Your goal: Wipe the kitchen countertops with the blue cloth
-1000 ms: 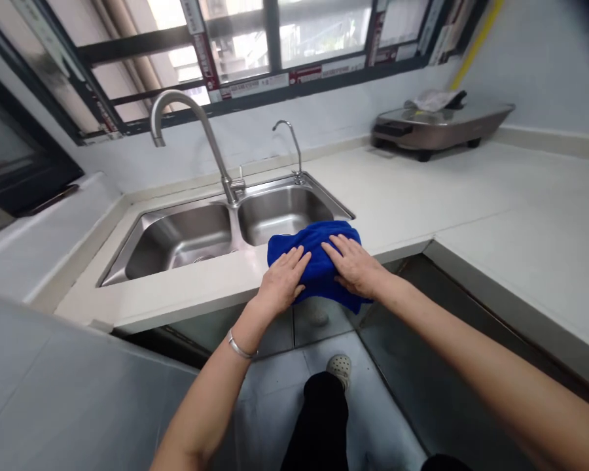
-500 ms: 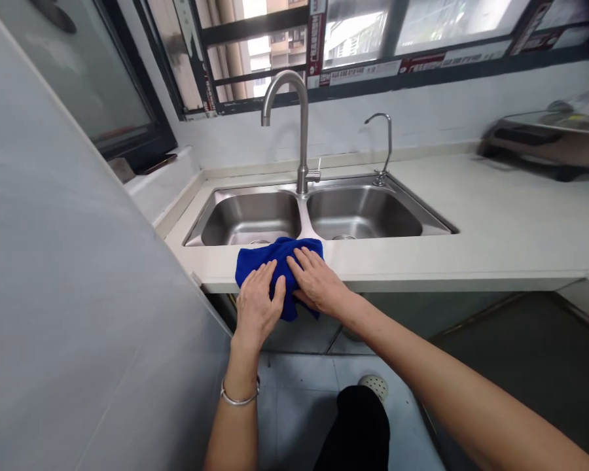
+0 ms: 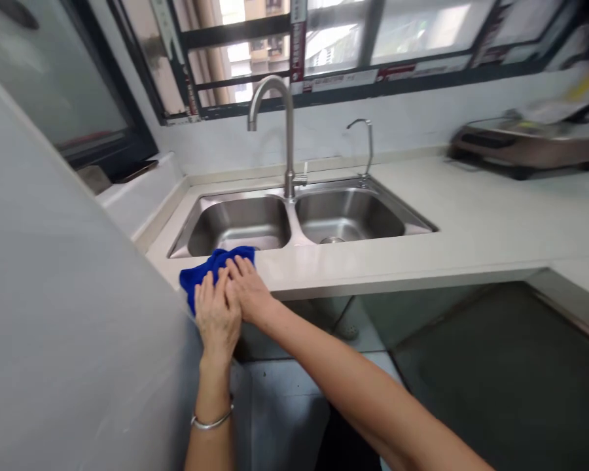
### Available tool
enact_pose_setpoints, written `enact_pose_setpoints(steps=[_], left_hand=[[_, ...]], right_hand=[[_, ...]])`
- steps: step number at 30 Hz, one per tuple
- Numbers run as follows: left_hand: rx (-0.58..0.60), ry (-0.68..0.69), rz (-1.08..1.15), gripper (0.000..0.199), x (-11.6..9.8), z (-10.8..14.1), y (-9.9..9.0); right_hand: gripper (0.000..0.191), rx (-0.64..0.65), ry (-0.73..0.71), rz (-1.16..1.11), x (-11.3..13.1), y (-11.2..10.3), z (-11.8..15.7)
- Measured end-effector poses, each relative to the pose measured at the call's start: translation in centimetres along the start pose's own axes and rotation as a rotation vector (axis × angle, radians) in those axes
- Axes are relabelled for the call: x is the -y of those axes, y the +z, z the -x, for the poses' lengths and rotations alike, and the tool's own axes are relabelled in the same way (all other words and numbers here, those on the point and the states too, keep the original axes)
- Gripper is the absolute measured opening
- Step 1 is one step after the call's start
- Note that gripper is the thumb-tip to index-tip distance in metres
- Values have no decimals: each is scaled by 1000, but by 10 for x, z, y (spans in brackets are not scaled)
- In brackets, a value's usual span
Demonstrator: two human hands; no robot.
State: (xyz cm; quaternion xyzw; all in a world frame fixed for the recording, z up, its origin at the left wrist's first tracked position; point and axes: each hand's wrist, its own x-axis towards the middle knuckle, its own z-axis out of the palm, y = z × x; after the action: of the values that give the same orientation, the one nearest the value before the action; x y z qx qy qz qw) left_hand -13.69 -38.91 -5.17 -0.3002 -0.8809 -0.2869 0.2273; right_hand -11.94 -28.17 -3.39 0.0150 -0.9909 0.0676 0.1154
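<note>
A bunched blue cloth (image 3: 207, 268) lies on the front strip of the white countertop (image 3: 353, 265), at its left end by the wall panel. My left hand (image 3: 218, 311) rests on the cloth with its fingers stretched forward; a silver bangle circles that wrist. Pressed flat on the cloth's right part is my right hand (image 3: 245, 288), its fingers extended and touching the left hand. Behind the cloth sits a steel double sink (image 3: 294, 226), whose two basins show no water that I can make out.
A tall curved faucet (image 3: 288, 140) rises behind the sink, with a thin small tap (image 3: 370, 147) to its right. A blurred flat appliance (image 3: 525, 147) stands on the counter at the right. The pale wall panel (image 3: 78, 294) borders the left side. A barred window (image 3: 255, 52) is behind.
Both hands have slid left along the counter's front edge with the blue cloth, and are closer together now. The view has shifted slightly to the right.
</note>
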Motion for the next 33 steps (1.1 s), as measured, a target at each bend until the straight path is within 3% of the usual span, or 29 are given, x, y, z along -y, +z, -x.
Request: enact_pose_setpoints(steps=[10,17,20,23,27,33], left_hand=[[129,34,-172,61,-11,-10,-7],[175,58,-11,67,-29,-30,-5],[188,127,-7,66,-43,-45,4],[325,138,-97,66,-53,-57,17],[486,153,-216,63,-58,-71,31],[566,156,-295,60,-56,-89,34]], right_hand=[[62,-122,4,27,-17,0,7],[99,-102,-6,27,-80,-22,44],[98,-108,-2,19,-117,-33,73],[98,-119,20,24,-158,-46,114],[96,-168,120,77,-218,-63,180],[85,-246,341,227,-307,-80,290]])
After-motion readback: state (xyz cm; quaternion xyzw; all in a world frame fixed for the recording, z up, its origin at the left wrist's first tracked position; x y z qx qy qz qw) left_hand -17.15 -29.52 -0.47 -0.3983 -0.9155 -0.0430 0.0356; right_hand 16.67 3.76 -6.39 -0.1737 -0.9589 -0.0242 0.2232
